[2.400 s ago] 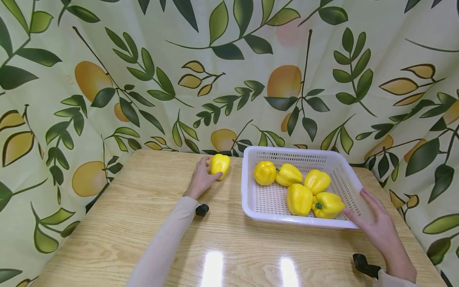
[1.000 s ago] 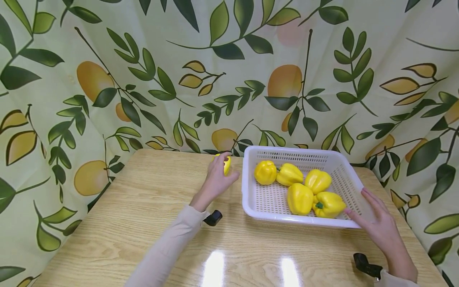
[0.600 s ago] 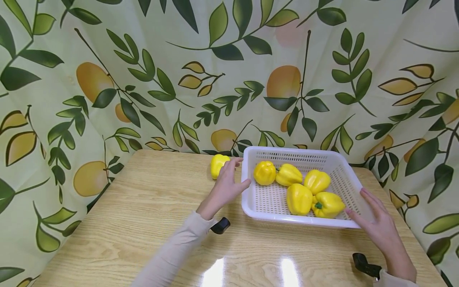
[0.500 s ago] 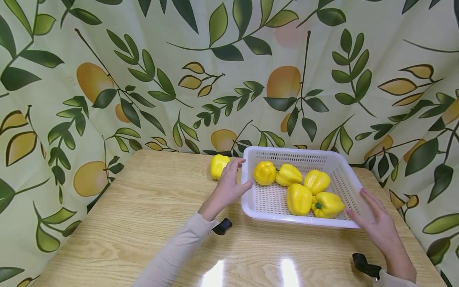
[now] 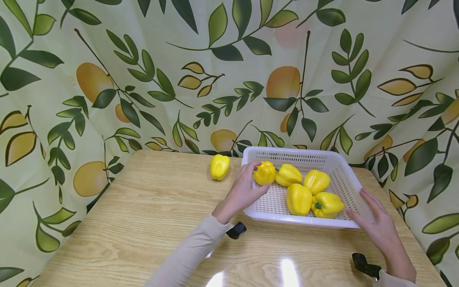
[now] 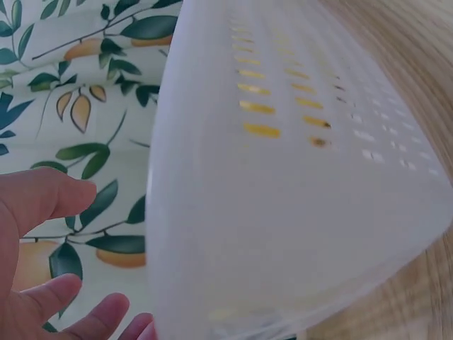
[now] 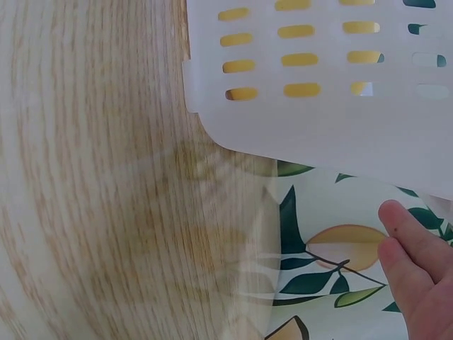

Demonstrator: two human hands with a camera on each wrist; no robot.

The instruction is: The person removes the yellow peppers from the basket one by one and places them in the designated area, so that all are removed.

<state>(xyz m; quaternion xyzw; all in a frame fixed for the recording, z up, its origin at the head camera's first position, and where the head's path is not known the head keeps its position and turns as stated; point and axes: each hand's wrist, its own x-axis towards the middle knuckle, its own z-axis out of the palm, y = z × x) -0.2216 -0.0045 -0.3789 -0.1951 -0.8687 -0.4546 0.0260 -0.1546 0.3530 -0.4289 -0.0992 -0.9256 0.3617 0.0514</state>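
A white slotted basket point(image 5: 300, 151) holds several yellow bell peppers. My left hand point(image 5: 255, 180) reaches over its left rim, fingers loosely spread, fingertips at the leftmost pepper point(image 5: 266, 173); I cannot tell whether they touch it. One more yellow pepper point(image 5: 219, 166) lies alone on the table, left of the basket and behind my hand. My right hand point(image 5: 360, 205) rests with straight fingers against the basket's near right corner. The left wrist view is filled by the blurred basket wall point(image 6: 297, 177) with my fingers point(image 6: 42, 198) beside it. The right wrist view shows the basket corner point(image 7: 318, 85) and a finger point(image 7: 417, 269).
The wooden table point(image 5: 143, 215) is hemmed in at the back and sides by a curtain point(image 5: 179, 79) printed with leaves and lemons. Black wrist-worn cameras point(image 5: 236, 230) sit at each sleeve. Bare tabletop stretches left of and in front of the basket.
My left hand let go of the lone pepper on the table and moved right, over the basket's rim to the leftmost pepper inside. The right hand has stayed put.
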